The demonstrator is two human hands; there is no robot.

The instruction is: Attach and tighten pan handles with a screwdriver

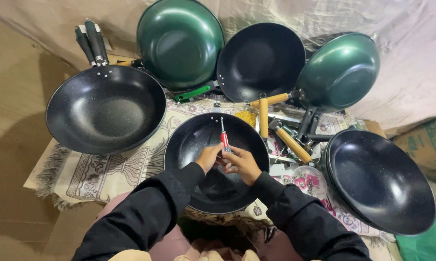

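black sleeves nearest; left hand (209, 157) and right hand (241, 164), touching, both clamped on red-handled screwdriver (224, 139) over centre black wok (189, 145). far left: large black wok (106, 108). right: wooden handles (293, 145), stacked black woks (379, 181).

We note a patterned cloth (107, 169) carrying most of the items. At its near edge, centre, sits a wok (198, 140); both hands are inside it, left hand (208, 157) beside right hand (242, 164), with a screwdriver (224, 138) between them pointing toward the far rim. At the cloth's left edge lies a second wok (106, 109), its handle (93, 44) pointing away from us. Along the far edge three woks lean against the backdrop: one left (180, 42), one centre (260, 61), one right (338, 71). At the right edge rests a stack of woks (379, 180). Between the centre wok and that stack lie loose handles (293, 144).
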